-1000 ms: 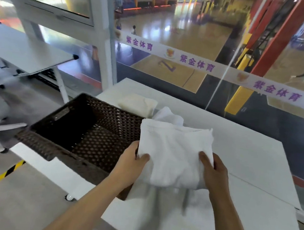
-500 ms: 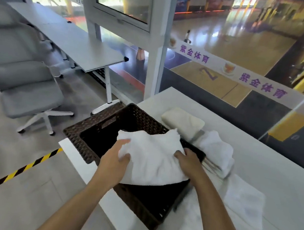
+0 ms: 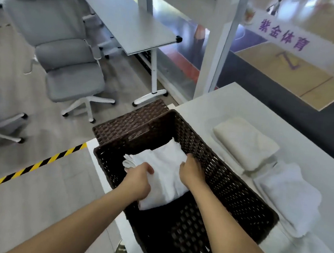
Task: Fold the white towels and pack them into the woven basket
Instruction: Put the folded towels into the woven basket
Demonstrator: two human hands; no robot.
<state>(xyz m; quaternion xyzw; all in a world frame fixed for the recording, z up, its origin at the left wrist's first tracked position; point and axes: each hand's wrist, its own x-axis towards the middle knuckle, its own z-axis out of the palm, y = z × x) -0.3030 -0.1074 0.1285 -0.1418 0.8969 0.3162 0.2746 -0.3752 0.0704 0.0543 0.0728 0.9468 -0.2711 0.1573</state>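
Note:
A dark brown woven basket stands on the white table's left end. Inside it, at its far half, lies a folded white towel. My left hand grips the towel's left side and my right hand holds its right side against the basket's wall. Both hands are down inside the basket. To the right of the basket, on the table, rest a folded cream towel and a loosely folded white towel.
The white table runs right, against a glass wall. Grey office chairs and a second grey desk stand on the floor to the left. Yellow-black tape crosses the floor.
Both hands carried the folded towel from above the table leftward over the basket and lowered it inside. My view has tilted down and left.

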